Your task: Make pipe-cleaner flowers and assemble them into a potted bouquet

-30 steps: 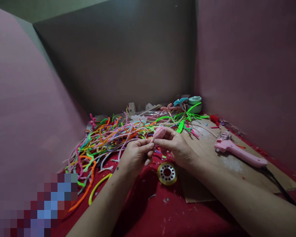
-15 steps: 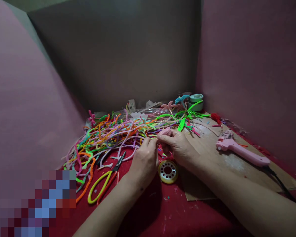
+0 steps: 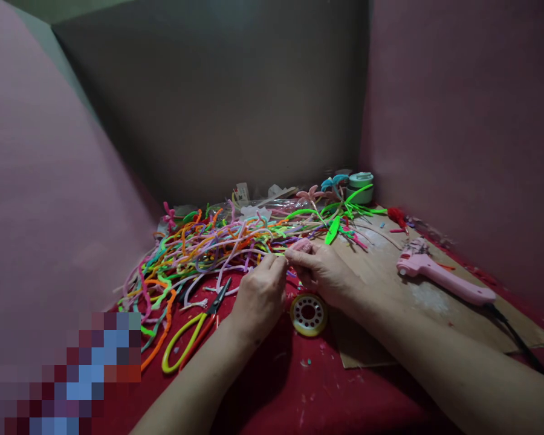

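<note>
A small pink fuzzy piece [image 3: 301,244], which looks like coiled pipe cleaner, shows above the fingers of my right hand [image 3: 326,275], closed around it. My left hand [image 3: 260,293] is in a pinch right beside it, fingertips meeting those of the right hand; what it pinches is hidden. Just below the hands lies a yellow-rimmed spool [image 3: 309,315] with a ring of holes. Scissors [image 3: 206,326] with yellow and red handles rest left of my left hand, blades pointing away.
A tangled heap of coloured pipe cleaners [image 3: 208,248] spreads across the back left of the red cloth [image 3: 317,393]. On the right, a pink glue gun [image 3: 448,281] lies on a brown board [image 3: 390,302]. Pipe-cleaner flowers [image 3: 334,182] and a mint-green jar [image 3: 361,187] stand at the back.
Both hands have shifted slightly left, together with the pink piece, and my right fingers have turned a little. The scissors, spool and glue gun have stayed put.
</note>
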A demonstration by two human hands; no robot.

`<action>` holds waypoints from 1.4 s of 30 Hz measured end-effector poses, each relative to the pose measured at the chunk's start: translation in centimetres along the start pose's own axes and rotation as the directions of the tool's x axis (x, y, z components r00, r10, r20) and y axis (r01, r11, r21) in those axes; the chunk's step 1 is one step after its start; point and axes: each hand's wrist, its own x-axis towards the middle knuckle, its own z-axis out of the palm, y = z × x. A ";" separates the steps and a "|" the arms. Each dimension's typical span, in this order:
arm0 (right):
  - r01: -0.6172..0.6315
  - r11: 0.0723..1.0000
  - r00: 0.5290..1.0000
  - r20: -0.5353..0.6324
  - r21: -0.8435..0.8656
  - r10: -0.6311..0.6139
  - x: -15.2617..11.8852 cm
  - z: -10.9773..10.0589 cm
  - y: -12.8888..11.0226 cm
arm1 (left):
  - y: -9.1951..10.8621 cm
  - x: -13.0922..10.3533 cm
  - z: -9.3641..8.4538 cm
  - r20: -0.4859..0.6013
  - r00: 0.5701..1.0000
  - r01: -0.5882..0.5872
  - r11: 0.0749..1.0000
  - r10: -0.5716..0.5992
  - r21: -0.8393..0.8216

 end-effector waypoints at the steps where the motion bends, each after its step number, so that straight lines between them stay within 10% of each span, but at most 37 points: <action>1: 0.015 1.000 1.000 0.005 -0.012 -0.015 0.0 0.0 0.0 | -0.1 0.0 -0.1 -0.029 0.999 0.012 0.998 -0.014 -0.055; 18: 0.166 0.985 0.985 0.041 -0.035 -0.165 0.2 -0.2 0.2 | -0.1 0.6 -0.8 0.130 0.918 0.366 0.675 -0.374 -0.640; 42: 0.127 0.971 0.979 -0.135 -0.201 -0.156 -0.3 0.5 -0.9 | 0.4 0.2 0.1 -0.036 0.972 0.195 0.884 -0.232 -0.425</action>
